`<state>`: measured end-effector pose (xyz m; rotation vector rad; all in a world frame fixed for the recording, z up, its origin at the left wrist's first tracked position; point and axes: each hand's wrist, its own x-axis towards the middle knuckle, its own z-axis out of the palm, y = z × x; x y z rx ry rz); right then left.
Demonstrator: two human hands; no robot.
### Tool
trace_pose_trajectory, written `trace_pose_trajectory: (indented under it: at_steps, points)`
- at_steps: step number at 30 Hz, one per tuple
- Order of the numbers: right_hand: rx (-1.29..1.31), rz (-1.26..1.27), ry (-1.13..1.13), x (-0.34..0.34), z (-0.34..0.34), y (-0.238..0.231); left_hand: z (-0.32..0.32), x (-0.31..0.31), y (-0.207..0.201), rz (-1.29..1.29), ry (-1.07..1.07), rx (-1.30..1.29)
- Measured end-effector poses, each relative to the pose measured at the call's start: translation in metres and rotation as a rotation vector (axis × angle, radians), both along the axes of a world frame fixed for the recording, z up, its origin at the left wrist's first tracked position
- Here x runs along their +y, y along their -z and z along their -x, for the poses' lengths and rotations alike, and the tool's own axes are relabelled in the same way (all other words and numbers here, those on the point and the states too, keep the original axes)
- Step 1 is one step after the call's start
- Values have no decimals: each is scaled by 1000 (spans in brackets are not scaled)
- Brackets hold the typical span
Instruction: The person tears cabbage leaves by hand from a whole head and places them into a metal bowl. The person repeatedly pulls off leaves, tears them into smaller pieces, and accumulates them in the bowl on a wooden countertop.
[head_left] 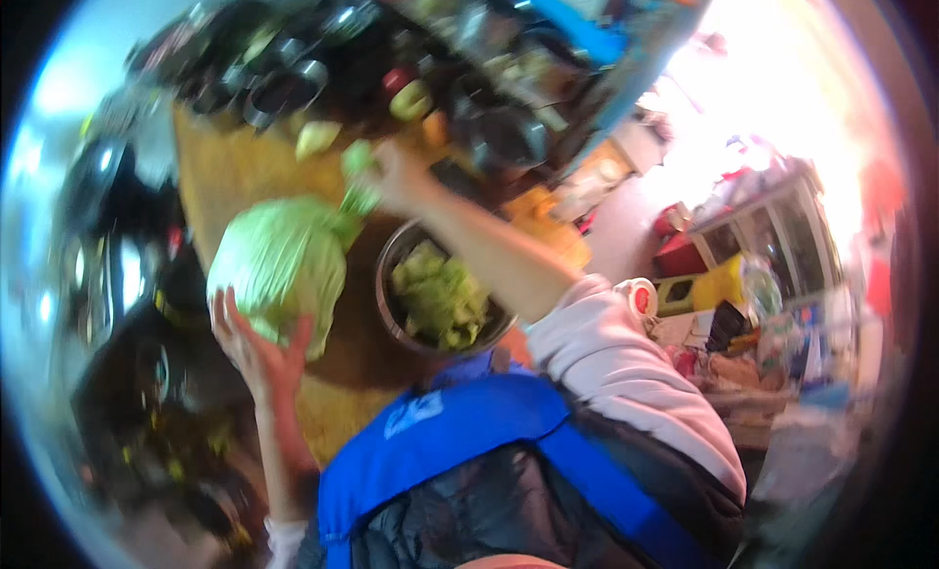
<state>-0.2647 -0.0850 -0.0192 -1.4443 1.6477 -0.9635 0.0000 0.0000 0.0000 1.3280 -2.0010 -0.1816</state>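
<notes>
From my remote station I record the following, left to right. The left hand [262,352] lies against the lower end of a large pale green cabbage [279,256], its fingers spread wide and its thumb set apart along the near side; it supports the head rather than closing round it. The cabbage sits toward the left of the wooden surface [215,163], rounded and bulky. Beyond it lies a small pale yellow-green piece [318,139], apart from the head. To the right, the right hand [401,181] reaches across to a green leafy piece [359,160] near the cabbage's upper right side; its fingers appear drawn together there, but blur prevents me from certifying how far they are closed or whether they have firm hold. Below that forearm, just beside the cabbage, stands a round metal bowl [380,293] containing loose green leaves [440,297]. On progress, I judge that a portion is done, since separated leaves lie in the bowl, while the greater part is left, the head being largely intact. Farther right, well apart from the work, I note a yellow container [719,284] among cluttered goods.
</notes>
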Motion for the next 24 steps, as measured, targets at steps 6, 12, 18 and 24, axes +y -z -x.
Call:
trace_pose_trajectory:
  at_steps: [6, 12, 18, 24]
  points:
    - [158, 60, -54, -23, 33, 30, 57, -9, -30, -28, 66, -370]
    - [-446, 144, 456, 57, 121, -21, 33, -10, -27, -87, 225, -351]
    - [-497, 366, 655, 150, 182, -56, 8, 10, -35, -77, 381, -451]
    - [-200, 183, 345, 190, 110, -49, 61, 13, -40, 5, 544, -129]
